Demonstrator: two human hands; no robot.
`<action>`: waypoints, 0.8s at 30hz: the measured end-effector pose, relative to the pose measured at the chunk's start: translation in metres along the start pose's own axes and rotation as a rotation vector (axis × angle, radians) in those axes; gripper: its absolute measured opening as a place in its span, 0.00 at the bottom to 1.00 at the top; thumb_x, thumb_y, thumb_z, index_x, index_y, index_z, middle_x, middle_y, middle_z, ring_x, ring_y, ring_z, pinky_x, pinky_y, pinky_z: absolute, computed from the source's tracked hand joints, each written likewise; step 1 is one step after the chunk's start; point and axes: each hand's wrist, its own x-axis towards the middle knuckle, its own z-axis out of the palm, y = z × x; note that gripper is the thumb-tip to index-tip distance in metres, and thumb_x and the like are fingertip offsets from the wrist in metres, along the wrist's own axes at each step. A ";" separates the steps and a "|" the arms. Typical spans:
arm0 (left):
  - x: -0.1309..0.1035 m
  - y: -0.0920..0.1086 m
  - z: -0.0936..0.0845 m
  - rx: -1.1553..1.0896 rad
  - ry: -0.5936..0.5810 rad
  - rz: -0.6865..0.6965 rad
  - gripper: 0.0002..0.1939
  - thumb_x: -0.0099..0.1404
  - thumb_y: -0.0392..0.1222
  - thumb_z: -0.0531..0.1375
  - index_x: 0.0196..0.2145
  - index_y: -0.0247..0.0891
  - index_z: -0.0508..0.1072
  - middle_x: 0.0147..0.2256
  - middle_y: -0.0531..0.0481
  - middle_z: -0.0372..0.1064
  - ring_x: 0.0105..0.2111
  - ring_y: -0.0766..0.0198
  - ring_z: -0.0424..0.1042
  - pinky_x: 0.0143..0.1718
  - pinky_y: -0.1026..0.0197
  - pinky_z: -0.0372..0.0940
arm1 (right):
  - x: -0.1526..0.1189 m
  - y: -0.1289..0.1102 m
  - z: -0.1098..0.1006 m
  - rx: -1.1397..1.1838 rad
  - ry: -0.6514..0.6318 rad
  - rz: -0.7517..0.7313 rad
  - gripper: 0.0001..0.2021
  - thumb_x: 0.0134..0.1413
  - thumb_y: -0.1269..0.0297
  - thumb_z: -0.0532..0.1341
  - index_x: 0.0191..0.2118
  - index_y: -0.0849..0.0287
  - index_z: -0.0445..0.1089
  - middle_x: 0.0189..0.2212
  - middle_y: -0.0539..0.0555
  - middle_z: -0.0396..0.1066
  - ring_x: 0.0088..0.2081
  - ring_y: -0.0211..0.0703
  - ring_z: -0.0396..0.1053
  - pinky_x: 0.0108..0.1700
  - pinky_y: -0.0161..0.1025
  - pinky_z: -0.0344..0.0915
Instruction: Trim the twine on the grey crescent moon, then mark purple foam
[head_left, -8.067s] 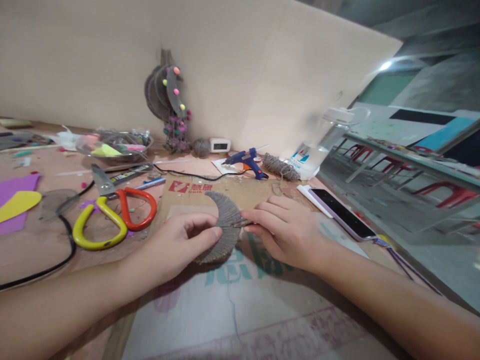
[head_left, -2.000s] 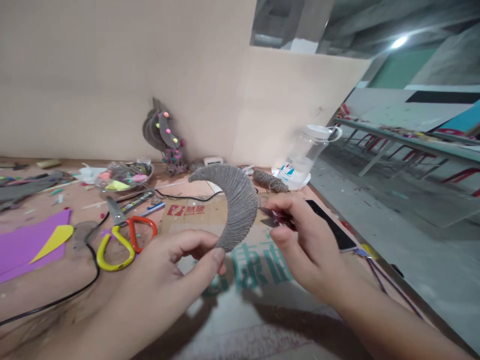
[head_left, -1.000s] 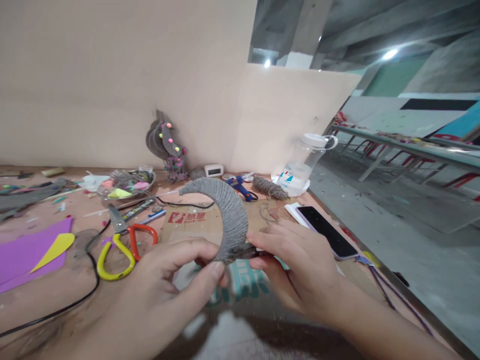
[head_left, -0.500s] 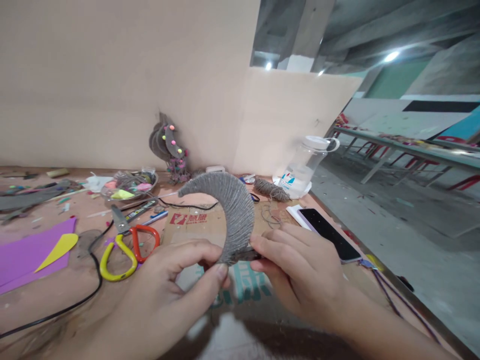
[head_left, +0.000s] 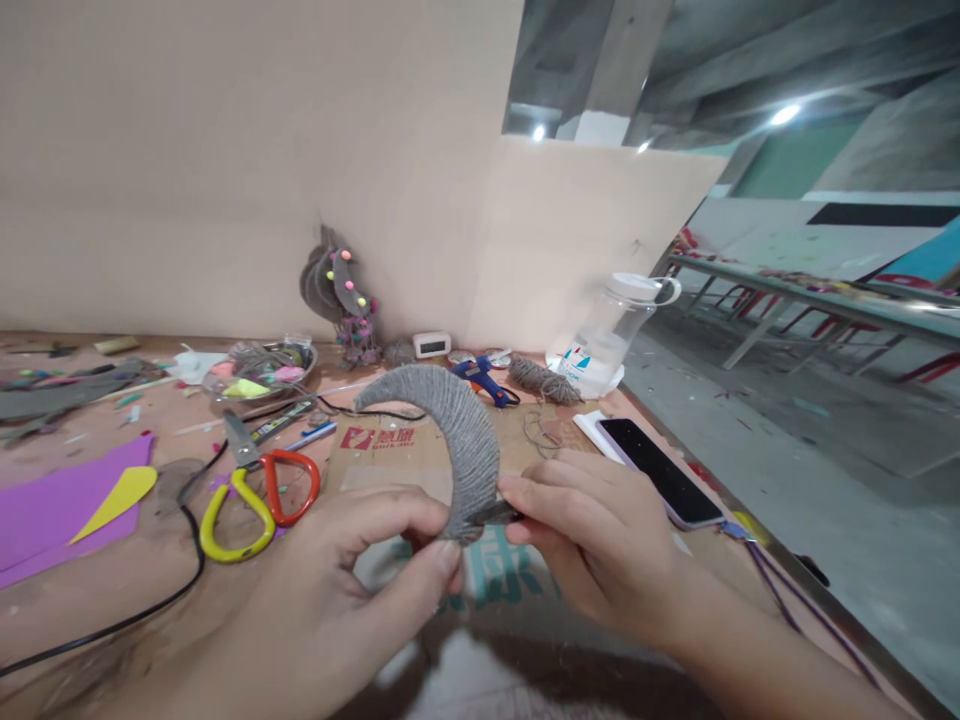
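Observation:
A crescent wrapped in grey yarn (head_left: 466, 430) stands upright at the centre, its curved tip pointing left. My left hand (head_left: 375, 570) pinches its lower end between thumb and fingers. Just right of that end, my right hand (head_left: 600, 540) pinches a short dark strip (head_left: 496, 513) that reaches to the crescent's base; whether it is yarn or a tool is too small to tell. Under both hands lies a printed cardboard sheet (head_left: 397, 462).
Scissors (head_left: 259, 490) and purple sheets (head_left: 67, 500) lie left. Behind are a bowl of scraps (head_left: 262, 375), decorated crescents (head_left: 341, 290), a blue glue gun (head_left: 486, 378) and a yarn bundle (head_left: 544, 380). A bottle (head_left: 607, 335) and phone (head_left: 660, 470) are right.
The crescent has tilted and dropped slightly to the left, uncovering the blue glue gun and the small white device behind it. More of the dark strip shows between my hands.

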 end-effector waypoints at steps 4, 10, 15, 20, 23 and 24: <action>-0.002 0.000 0.000 -0.067 -0.009 -0.064 0.10 0.61 0.38 0.56 0.24 0.41 0.74 0.20 0.57 0.71 0.18 0.70 0.66 0.25 0.69 0.65 | 0.001 -0.001 -0.004 0.017 0.015 0.026 0.06 0.61 0.69 0.54 0.43 0.60 0.62 0.25 0.50 0.67 0.26 0.38 0.62 0.28 0.35 0.56; -0.001 0.001 0.000 -0.147 0.030 -0.112 0.10 0.61 0.38 0.56 0.24 0.42 0.75 0.20 0.58 0.71 0.16 0.71 0.64 0.18 0.71 0.60 | 0.001 -0.007 -0.009 0.008 0.025 0.063 0.07 0.59 0.67 0.56 0.43 0.60 0.61 0.27 0.52 0.68 0.26 0.39 0.62 0.28 0.36 0.57; -0.002 0.003 0.001 -0.148 0.011 -0.133 0.10 0.61 0.39 0.56 0.24 0.41 0.75 0.20 0.56 0.70 0.19 0.69 0.67 0.17 0.71 0.59 | -0.002 -0.009 -0.005 -0.045 -0.003 0.037 0.07 0.59 0.68 0.56 0.43 0.60 0.59 0.26 0.51 0.68 0.25 0.38 0.60 0.28 0.36 0.57; 0.000 0.001 0.001 -0.068 -0.011 -0.049 0.10 0.61 0.37 0.55 0.25 0.41 0.74 0.22 0.57 0.71 0.24 0.68 0.69 0.23 0.71 0.62 | -0.001 -0.007 -0.004 -0.022 0.009 0.049 0.06 0.60 0.69 0.56 0.42 0.60 0.60 0.27 0.51 0.69 0.26 0.38 0.61 0.28 0.35 0.57; 0.000 -0.002 0.000 -0.025 -0.029 -0.007 0.10 0.62 0.37 0.54 0.26 0.41 0.73 0.23 0.57 0.71 0.25 0.69 0.69 0.25 0.71 0.62 | 0.001 -0.005 -0.004 0.003 0.014 0.051 0.06 0.59 0.70 0.57 0.42 0.60 0.60 0.27 0.50 0.69 0.26 0.37 0.61 0.29 0.35 0.56; 0.000 -0.003 0.000 -0.012 -0.032 0.006 0.10 0.63 0.37 0.54 0.26 0.41 0.73 0.23 0.57 0.71 0.25 0.69 0.70 0.26 0.71 0.62 | 0.001 -0.005 -0.004 -0.001 0.017 0.046 0.06 0.59 0.70 0.57 0.41 0.60 0.60 0.26 0.50 0.68 0.26 0.37 0.60 0.29 0.35 0.56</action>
